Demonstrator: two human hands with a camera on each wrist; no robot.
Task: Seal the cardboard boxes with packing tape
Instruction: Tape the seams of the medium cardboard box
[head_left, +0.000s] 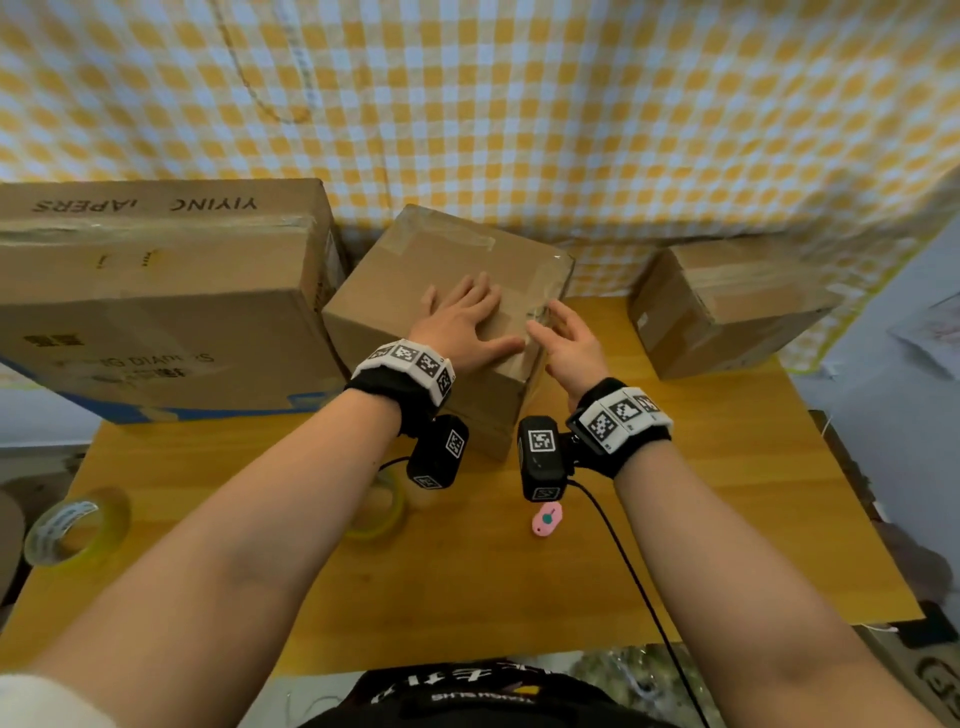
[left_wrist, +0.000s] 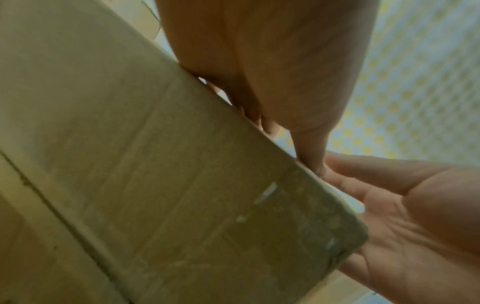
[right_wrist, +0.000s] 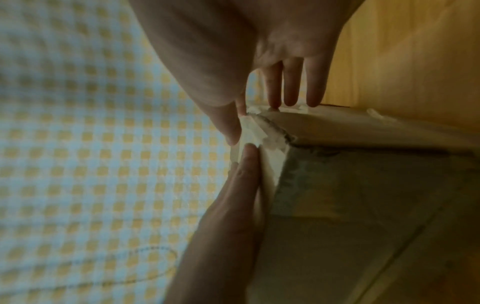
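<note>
A medium cardboard box (head_left: 415, 291) stands tilted in the middle of the table, with clear tape (head_left: 545, 291) over its top seam and right edge. My left hand (head_left: 467, 317) lies flat on the box top, fingers spread. My right hand (head_left: 561, 332) is at the box's right upper edge, fingers straight, touching the tape there. In the right wrist view the right hand (right_wrist: 259, 115) has its thumb against a crumpled tape end (right_wrist: 252, 131) at the box corner (right_wrist: 363, 205). The left thumb (right_wrist: 233, 195) lies along the same edge. The left wrist view shows the left hand (left_wrist: 272, 82) pressing on the box (left_wrist: 182, 185).
A large box (head_left: 156, 291) stands at back left and a small taped box (head_left: 727, 306) at back right. One tape roll (head_left: 78, 525) lies at the table's left edge. A second roll (head_left: 379, 506) and a pink cutter (head_left: 546, 518) lie on the wooden table (head_left: 727, 519).
</note>
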